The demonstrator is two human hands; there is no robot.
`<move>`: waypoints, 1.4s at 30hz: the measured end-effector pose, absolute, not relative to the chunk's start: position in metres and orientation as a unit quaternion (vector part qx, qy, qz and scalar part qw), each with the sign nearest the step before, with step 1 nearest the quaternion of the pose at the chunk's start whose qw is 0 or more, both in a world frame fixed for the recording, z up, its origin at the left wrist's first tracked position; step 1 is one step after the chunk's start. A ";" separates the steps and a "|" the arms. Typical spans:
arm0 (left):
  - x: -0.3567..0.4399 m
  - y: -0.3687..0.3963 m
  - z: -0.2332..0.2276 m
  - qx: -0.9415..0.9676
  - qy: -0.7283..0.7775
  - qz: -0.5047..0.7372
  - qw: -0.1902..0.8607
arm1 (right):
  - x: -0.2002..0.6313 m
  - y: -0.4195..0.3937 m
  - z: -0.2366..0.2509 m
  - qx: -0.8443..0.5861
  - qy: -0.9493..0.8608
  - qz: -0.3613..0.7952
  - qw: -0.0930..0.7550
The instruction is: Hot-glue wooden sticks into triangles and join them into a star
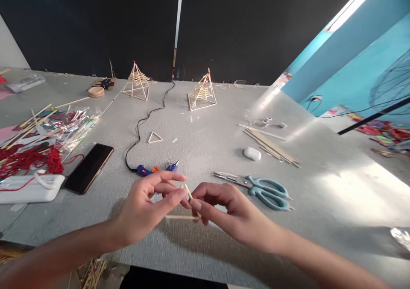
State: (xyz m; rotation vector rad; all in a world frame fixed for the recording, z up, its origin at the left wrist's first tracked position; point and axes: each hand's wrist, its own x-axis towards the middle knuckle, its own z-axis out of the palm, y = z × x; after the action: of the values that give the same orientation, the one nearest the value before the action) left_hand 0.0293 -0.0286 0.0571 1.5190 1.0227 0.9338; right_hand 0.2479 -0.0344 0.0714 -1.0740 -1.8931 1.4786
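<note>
Between finger and thumb, my right hand (229,212) grips a small frame of thin wooden sticks (182,217). One stick points up toward my left hand and another runs left just above the table, meeting near my right fingertips. My left hand (144,205) has its thumb and a finger pinched at the upper stick's tip, with the index finger stretched out above. What lies in that pinch is too small to make out. Just beyond my left hand lies a blue glue gun (144,170), partly covered by the fingers. Scissors with light blue handles (267,191) rest beyond my right hand.
Two stick pyramids (136,84) (202,93) stand at the back. A small stick triangle (155,137), phone (89,168), red yarn (55,160) and white glue-gun-like box (32,189) lie left. Flat sticks (272,145) and a white case (252,153) lie right. A black cord (138,128) crosses the table.
</note>
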 end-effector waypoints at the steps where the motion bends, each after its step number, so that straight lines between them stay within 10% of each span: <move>1: 0.029 -0.030 0.056 0.623 0.426 0.390 0.529 | 0.246 -0.033 0.068 -0.388 -0.683 0.561 0.260; 7: 0.021 -0.029 0.057 0.644 0.410 0.356 0.539 | 0.252 -0.035 0.056 -0.373 -0.653 0.593 0.289; 15: -0.027 0.036 0.027 0.926 0.375 0.046 -0.004 | 0.283 -0.035 0.032 -0.427 -0.592 0.585 0.353; 28: -0.014 0.060 0.022 0.914 0.405 0.006 -0.017 | 0.311 -0.027 -0.010 -0.470 -0.490 0.604 0.418; 42: -0.002 0.015 0.020 0.909 0.307 0.265 0.090 | 0.311 -0.023 -0.015 -0.477 -0.408 0.621 0.469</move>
State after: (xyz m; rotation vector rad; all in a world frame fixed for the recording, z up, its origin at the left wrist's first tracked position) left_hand -0.0015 0.0155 0.0195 2.7038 0.9139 0.7879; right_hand 0.3109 -0.0233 -0.0150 -1.1704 -0.9996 1.5219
